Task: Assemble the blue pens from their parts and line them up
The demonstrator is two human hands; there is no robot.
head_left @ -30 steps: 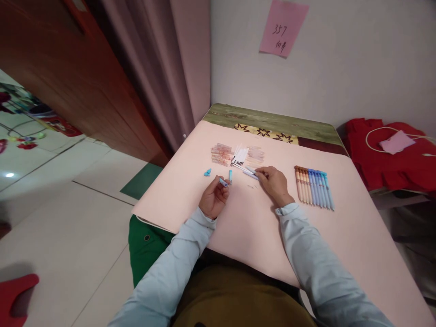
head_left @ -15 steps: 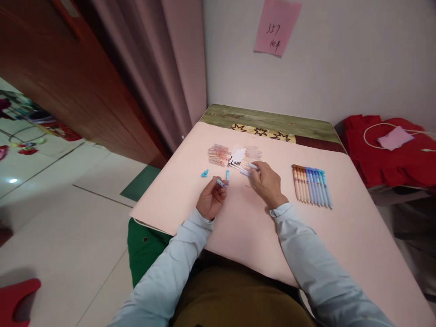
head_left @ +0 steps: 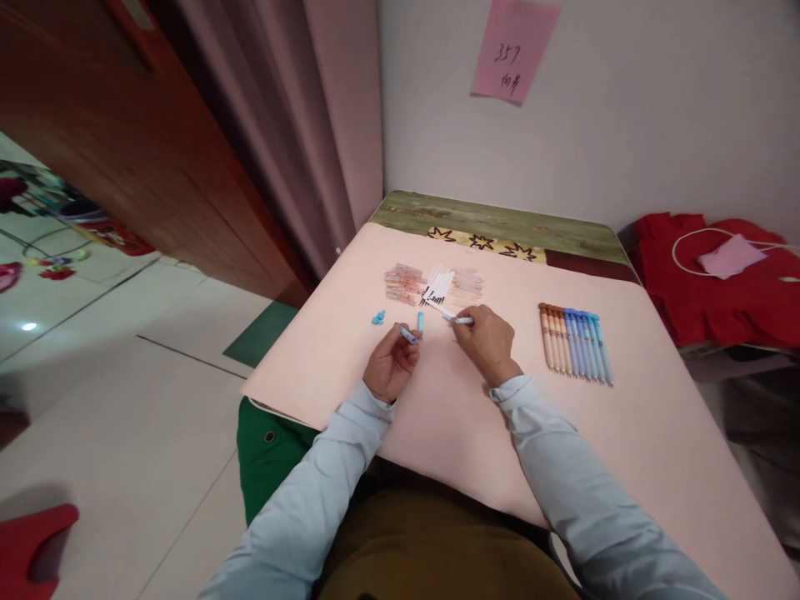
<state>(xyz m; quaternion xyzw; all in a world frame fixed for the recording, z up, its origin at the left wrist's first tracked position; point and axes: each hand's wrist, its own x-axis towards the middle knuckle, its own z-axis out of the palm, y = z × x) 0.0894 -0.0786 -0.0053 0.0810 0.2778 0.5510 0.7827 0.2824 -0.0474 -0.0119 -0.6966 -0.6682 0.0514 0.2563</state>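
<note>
My left hand (head_left: 391, 365) is curled shut around a short blue pen part (head_left: 409, 335), which sticks out past my thumb. My right hand (head_left: 484, 342) pinches a light blue and white pen part (head_left: 461, 320) just above the pink mat (head_left: 450, 408). Between the hands a second small blue piece (head_left: 421, 322) lies on the mat. Beyond my fingers sit piles of small pen parts: reddish ones (head_left: 405, 283), white refills (head_left: 439, 287) and pale ones (head_left: 467, 287).
A row of assembled orange and blue pens (head_left: 575, 342) lies to the right. A small blue cap (head_left: 378, 317) rests at the left. Red cloth with a pink pouch (head_left: 731, 254) sits beside the table. A pink note (head_left: 513, 48) hangs on the wall.
My right hand has drawn back slightly from the parts pile toward my left hand, now with a pen part pinched in it. My left hand has stayed where it was.
</note>
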